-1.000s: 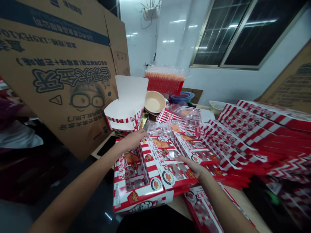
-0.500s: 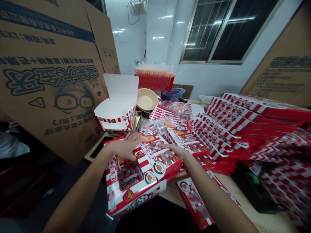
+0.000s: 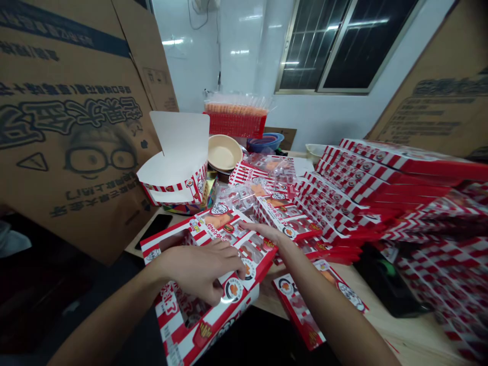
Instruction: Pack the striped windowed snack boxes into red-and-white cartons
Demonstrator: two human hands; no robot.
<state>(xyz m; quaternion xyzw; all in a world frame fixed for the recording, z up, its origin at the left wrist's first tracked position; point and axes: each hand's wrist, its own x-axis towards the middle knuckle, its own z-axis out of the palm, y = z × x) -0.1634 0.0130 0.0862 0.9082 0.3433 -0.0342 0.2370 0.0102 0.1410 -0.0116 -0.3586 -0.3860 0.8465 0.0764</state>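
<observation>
Left hand point(image 3: 202, 269), right hand point(image 3: 267, 233) (flat), toy box point(image 3: 229, 239)

Dim overhead light is thrown on the scene, with glare streaks mirrored on the wall point(image 3: 244, 51) at 12 o'clock, the window point(image 3: 343, 46) at 1 o'clock left black, shadow pooled at 8 o'clock, and boxes point(image 3: 450, 274) at 4 o'clock smeared and stretched.

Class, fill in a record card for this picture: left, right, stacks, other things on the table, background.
Left: left hand lies with fingers curled on the striped window boxes; grip unclear.
Right: right hand flat, fingers stretched out on the upper box.
Stacks: flat striped boxes piled at the right.
Other things on the table: open carton, beige bowl, phone.
Background: cardboard carton, dark window.
</observation>
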